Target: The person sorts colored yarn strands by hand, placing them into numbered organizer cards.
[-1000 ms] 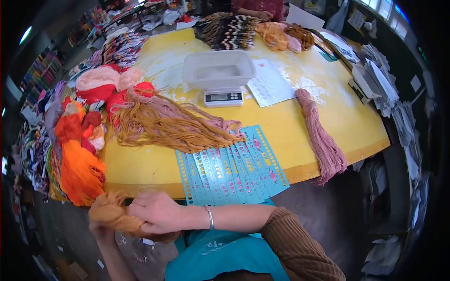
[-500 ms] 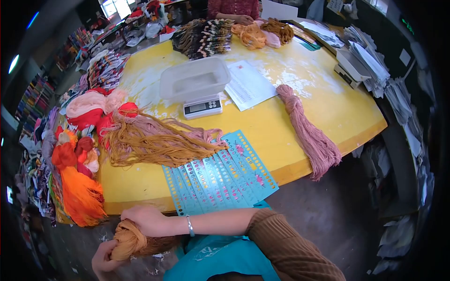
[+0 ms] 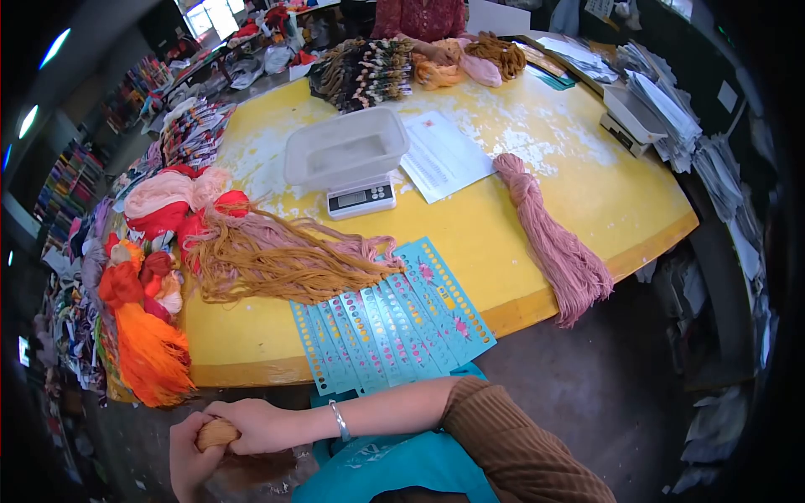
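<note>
Below the table's front edge, at the lower left, a golden-tan thread skein [image 3: 217, 433] is gripped between my two hands. My right hand [image 3: 256, 423], with a silver bangle on its wrist, closes over the skein from the right. From the left my left hand [image 3: 191, 457] wraps round it, and the two hands nearly meet. Loose brown strands hang blurred beneath them. On the table nearby lie mixed mustard and pink threads [image 3: 293, 256], their ends over blue punched thread cards [image 3: 390, 327]. An orange skein [image 3: 151, 352] hangs at the left corner.
A digital scale [image 3: 360, 199] carries a clear plastic tub [image 3: 345, 151] on the yellow table [image 3: 251, 335]. Beside it are a printed sheet [image 3: 444, 155] and a pink skein [image 3: 553, 239] overhanging the right edge. Across the table, a person [image 3: 419, 21] handles peach thread. Papers [image 3: 671, 109] pile up at right.
My hands have drawn closer together around the tan skein, covering more of it. My right hand has dropped slightly. The view has shifted a little; the far person's hand has moved on the peach thread.
</note>
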### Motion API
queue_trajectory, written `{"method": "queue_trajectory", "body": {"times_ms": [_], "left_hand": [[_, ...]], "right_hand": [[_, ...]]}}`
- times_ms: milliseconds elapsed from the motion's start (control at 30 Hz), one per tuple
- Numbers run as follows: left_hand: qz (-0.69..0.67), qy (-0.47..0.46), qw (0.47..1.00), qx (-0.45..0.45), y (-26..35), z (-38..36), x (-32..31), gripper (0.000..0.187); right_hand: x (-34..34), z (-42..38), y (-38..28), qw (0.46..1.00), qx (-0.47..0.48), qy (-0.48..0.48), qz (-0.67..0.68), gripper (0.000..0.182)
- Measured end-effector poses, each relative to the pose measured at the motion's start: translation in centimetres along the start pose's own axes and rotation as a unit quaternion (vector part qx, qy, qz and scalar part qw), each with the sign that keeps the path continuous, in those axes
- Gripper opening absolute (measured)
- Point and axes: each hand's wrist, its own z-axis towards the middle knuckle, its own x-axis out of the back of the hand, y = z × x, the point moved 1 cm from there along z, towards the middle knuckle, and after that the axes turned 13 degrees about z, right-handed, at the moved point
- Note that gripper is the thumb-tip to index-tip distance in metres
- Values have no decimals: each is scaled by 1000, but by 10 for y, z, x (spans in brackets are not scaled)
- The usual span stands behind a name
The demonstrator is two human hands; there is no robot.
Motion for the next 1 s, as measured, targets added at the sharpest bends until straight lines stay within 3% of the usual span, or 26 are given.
{"method": "queue_trajectory", "body": {"times_ms": [100,133,200,267,333,367,433,467,567,600,633,700,767,833,867,900,967,1000], "left_hand": [[-12,-49,998,-42,-3,-1,4,31],[-14,-47,998,-40,-19,-2,3,31],[-153,-107,981,-61,-56,3,-7,54],[-223,-102,966,-78,-64,6,-23,64],[-353,-100,928,-63,-57,-2,-34,88],[-355,-98,928,-63,-53,-7,-36,88],[-428,-146,891,-30,-50,-15,-38,95],[-427,-100,896,-69,-69,-12,-48,98],[-355,-128,923,-70,-113,-16,-52,90],[-429,-209,878,-36,-113,-15,-55,76],[-431,-207,877,-36,-121,-14,-55,76],[-406,-263,865,-135,-133,-14,-55,71],[-436,-254,857,-102,-135,-22,-51,67],[-490,-350,721,-343,-133,-13,-51,63],[-476,-338,700,-412,-123,-14,-48,53],[-477,-336,700,-412,-105,-6,-39,53],[-431,-309,630,-567,-67,3,-16,52],[-433,-133,683,-573,-59,-16,-14,52]], "right_hand": [[4,-1,6,995,-96,5,-19,35],[2,-1,4,990,-20,50,-128,23],[9,-4,-19,987,-24,1,-159,23],[16,-4,-33,980,-30,-49,-190,24],[16,-3,-36,993,-75,-70,60,23],[12,3,-25,993,-77,-72,59,23],[4,19,8,981,-41,-5,191,22],[3,20,4,972,-50,6,231,18],[9,29,-14,940,-60,-6,337,21],[11,33,-16,939,-50,23,340,25],[17,37,-21,939,-52,22,339,25],[31,45,-35,927,-19,82,366,25],[38,58,-26,912,10,101,398,24],[35,69,-13,886,53,128,443,27],[28,74,3,886,50,126,444,27],[21,77,23,889,44,135,436,33],[13,72,33,892,37,144,426,40],[12,61,28,968,-41,112,222,45]]}}
